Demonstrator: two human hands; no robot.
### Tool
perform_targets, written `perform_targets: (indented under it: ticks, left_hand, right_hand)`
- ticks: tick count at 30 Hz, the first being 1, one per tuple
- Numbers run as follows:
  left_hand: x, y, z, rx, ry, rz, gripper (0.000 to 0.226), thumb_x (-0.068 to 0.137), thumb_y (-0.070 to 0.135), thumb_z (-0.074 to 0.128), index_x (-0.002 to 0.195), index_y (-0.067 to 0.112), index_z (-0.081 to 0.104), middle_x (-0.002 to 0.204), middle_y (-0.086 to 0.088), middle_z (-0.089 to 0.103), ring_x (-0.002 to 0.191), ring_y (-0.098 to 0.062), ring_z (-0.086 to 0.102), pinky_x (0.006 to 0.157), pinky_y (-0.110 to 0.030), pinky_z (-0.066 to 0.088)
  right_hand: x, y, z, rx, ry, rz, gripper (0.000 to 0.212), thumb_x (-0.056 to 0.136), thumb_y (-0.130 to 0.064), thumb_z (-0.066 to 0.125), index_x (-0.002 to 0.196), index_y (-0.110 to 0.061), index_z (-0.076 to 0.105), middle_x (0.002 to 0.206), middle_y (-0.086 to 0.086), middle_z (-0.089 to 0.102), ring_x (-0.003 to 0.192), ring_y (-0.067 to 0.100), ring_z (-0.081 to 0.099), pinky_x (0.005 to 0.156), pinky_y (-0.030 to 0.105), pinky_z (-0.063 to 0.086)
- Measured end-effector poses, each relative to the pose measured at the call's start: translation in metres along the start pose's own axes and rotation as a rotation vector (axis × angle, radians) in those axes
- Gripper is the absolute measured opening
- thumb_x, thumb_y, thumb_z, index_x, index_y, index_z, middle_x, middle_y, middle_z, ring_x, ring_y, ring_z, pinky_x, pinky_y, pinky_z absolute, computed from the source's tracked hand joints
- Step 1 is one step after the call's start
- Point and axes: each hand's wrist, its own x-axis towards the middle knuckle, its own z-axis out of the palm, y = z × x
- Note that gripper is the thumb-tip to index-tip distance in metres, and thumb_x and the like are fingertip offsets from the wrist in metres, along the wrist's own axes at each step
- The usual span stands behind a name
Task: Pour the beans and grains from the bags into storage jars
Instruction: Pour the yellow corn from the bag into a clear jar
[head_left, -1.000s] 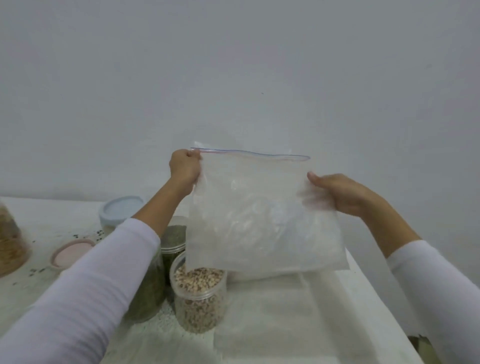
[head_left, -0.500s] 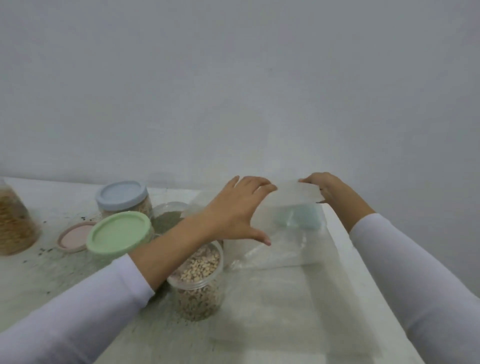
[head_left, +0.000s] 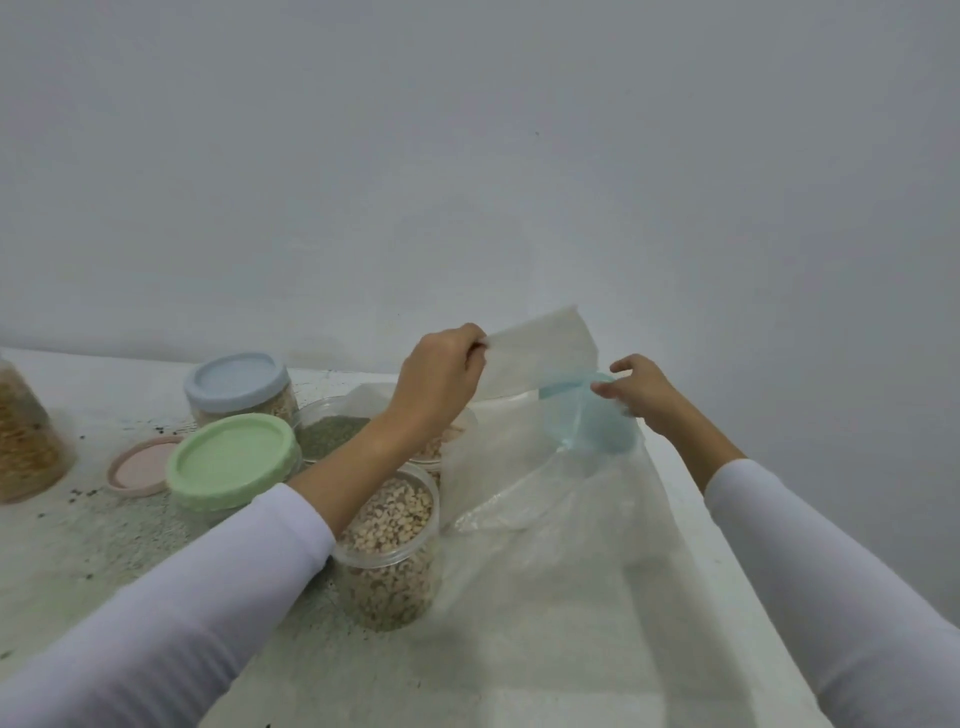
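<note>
An empty clear plastic bag (head_left: 540, 358) lies partly on the table at the right. My left hand (head_left: 441, 379) pinches its upper left edge and holds it lifted. My right hand (head_left: 641, 397) pinches the bag's right side with curled fingers, just above a light blue lid (head_left: 597, 426) that shows through the plastic. Below my left forearm stands an open jar of pale beans (head_left: 389, 540). An open jar of green grains (head_left: 332, 431) stands behind it, partly hidden by my arm.
Left of the open jars stand a green-lidded jar (head_left: 234, 462) and a blue-lidded jar (head_left: 239, 384). A pink lid (head_left: 137, 465) lies flat beside them. A jar of brown grains (head_left: 26, 447) is at the far left. Flat plastic sheets (head_left: 545, 623) cover the table's right part, near its edge.
The bag, held up spread between both hands a second ago, came down onto the table. My left hand now lifts its edge again and my right hand has taken hold by the blue lid.
</note>
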Motion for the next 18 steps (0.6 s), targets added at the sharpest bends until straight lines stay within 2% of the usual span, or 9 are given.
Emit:
perform_targets:
  ticks: [1,3,5,7,9,12,15,17,18]
  left_hand:
    - [0.001,-0.001,0.001,-0.051,-0.005,-0.047,0.016,0.093,0.003,0.051,0.100,-0.001,0.065,0.085,-0.015,0.069,0.076,-0.029,0.065,0.071,-0.040,0.053]
    - [0.004,0.000,0.004,-0.137,-0.037,-0.134,0.016,0.094,0.003,0.049,0.098,0.001,0.065,0.085,-0.016,0.069,0.069,-0.024,0.065,0.065,-0.035,0.054]
    - [0.006,0.000,0.006,-0.191,-0.075,-0.191,0.016,0.095,0.003,0.049,0.097,0.003,0.064,0.085,-0.015,0.069,0.062,-0.016,0.062,0.054,-0.021,0.050]
    - [0.006,0.004,0.007,-0.216,-0.114,-0.200,0.015,0.095,0.003,0.049,0.096,0.003,0.064,0.084,-0.014,0.068,0.059,-0.010,0.060,0.048,-0.011,0.043]
    - [0.005,0.009,0.010,-0.221,-0.156,-0.179,0.015,0.094,0.002,0.049,0.095,0.001,0.064,0.084,-0.014,0.068,0.057,-0.004,0.059,0.047,-0.009,0.042]
    - [0.001,0.021,0.014,-0.240,-0.211,-0.158,0.015,0.095,0.002,0.050,0.094,-0.004,0.063,0.085,-0.011,0.067,0.053,0.007,0.057,0.045,-0.008,0.041]
    - [-0.005,0.037,0.018,-0.211,-0.292,-0.118,0.016,0.094,0.002,0.048,0.096,-0.003,0.064,0.088,-0.013,0.069,0.058,-0.002,0.060,0.050,-0.016,0.047]
    - [-0.016,0.048,0.025,-0.149,-0.365,-0.097,0.019,0.092,0.004,0.047,0.098,0.002,0.064,0.092,-0.015,0.069,0.072,-0.023,0.063,0.064,-0.032,0.052]
    - [-0.025,0.054,0.030,-0.108,-0.401,-0.088,0.020,0.091,0.005,0.046,0.099,0.004,0.064,0.094,-0.015,0.068,0.078,-0.028,0.061,0.068,-0.033,0.049]
  right_hand:
    - [-0.002,0.004,-0.001,0.008,-0.030,0.017,0.049,0.084,-0.007,0.069,0.125,0.006,0.047,0.112,0.026,0.054,0.087,0.026,0.049,0.068,0.033,0.046]
    - [-0.003,0.009,-0.007,0.086,-0.067,0.026,0.051,0.081,0.003,0.070,0.126,0.013,0.047,0.114,0.035,0.056,0.085,0.026,0.051,0.083,0.045,0.050]
    - [-0.007,0.009,-0.019,0.182,-0.197,0.045,0.047,0.079,0.005,0.070,0.122,0.009,0.054,0.104,0.026,0.065,0.089,0.027,0.056,0.091,0.044,0.049]
    - [-0.014,0.010,-0.033,0.109,-0.418,0.050,0.030,0.082,0.003,0.066,0.112,0.001,0.062,0.094,0.014,0.072,0.087,0.026,0.058,0.082,0.037,0.052]
    - [-0.021,0.016,-0.046,-0.055,-0.656,0.032,0.020,0.086,0.002,0.062,0.103,-0.006,0.068,0.088,0.006,0.073,0.077,0.020,0.063,0.071,0.028,0.054]
    - [-0.030,0.025,-0.058,-0.153,-0.996,0.055,0.020,0.077,-0.012,0.076,0.096,-0.016,0.075,0.087,0.000,0.069,0.067,0.010,0.064,0.066,0.022,0.056]
    - [-0.039,0.034,-0.061,-0.284,-1.330,0.110,0.050,0.070,-0.039,0.081,0.113,-0.018,0.067,0.099,-0.002,0.067,0.074,0.007,0.063,0.069,0.020,0.055]
    - [-0.045,0.042,-0.054,-0.383,-1.465,0.158,0.048,0.077,-0.043,0.074,0.118,-0.021,0.063,0.102,-0.002,0.070,0.076,0.007,0.064,0.069,0.018,0.054]
    - [-0.048,0.047,-0.051,-0.409,-1.498,0.175,0.043,0.080,-0.042,0.072,0.119,-0.024,0.064,0.102,-0.003,0.071,0.077,0.007,0.065,0.071,0.018,0.054]
